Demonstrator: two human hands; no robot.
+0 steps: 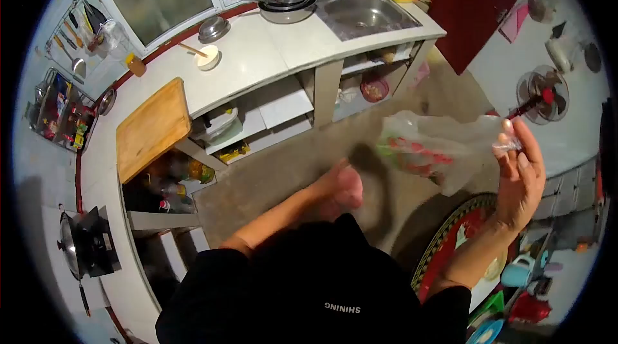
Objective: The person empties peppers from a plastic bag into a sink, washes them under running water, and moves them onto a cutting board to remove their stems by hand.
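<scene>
My right hand [520, 170] is raised at the right, fingers closed on the gathered top of a clear plastic bag [473, 134]. The bag hangs out to the left over the floor, with red and green patches showing in its lower part. Low in front of my body, my left hand [329, 183] is closed around a pink, soft-looking lump [349, 189]. Blur hides its detail, and I cannot tell exactly what it is.
A round red table [444, 238] with a patterned rim stands at the right. Along the back runs a white counter [257, 64] with a sink [364, 15], stacked pans [288, 4] and a white bowl [208, 59]. A wooden cutting board [153, 126] overhangs its left edge; a fan [544, 94] is at right.
</scene>
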